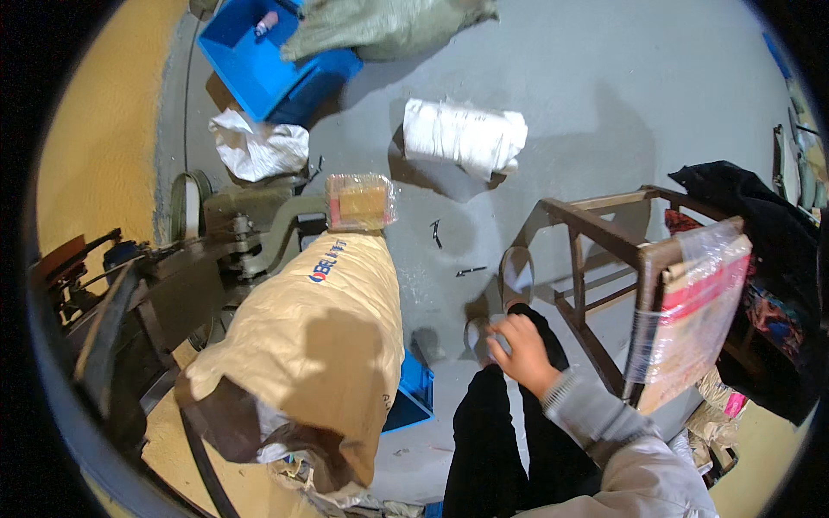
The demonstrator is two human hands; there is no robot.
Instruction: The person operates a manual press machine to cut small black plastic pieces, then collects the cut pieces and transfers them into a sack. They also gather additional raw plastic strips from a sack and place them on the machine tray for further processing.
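Note:
My right hand [523, 354] reaches in from the lower right, above my legs and shoes. Its fingers are loosely curled, with a gap between thumb and fingertips, and I see nothing held in it. My left hand is out of the picture. To the left of my legs is a large tan paper sack [337, 302], its dark mouth toward the near side. A small plastic-wrapped block [361, 202] is at the sack's far end, beside the curved arm [289, 229] of a machine.
A brown stool frame [596, 231] with plastic-wrapped cardboard [695, 315] stands right, beside black cloth [743, 203]. A white wrapped bundle [465, 138] and small dark pieces [471, 271] lie on the floor. Farther off are a blue bin [246, 65], green sack [389, 28] and white bag [259, 147].

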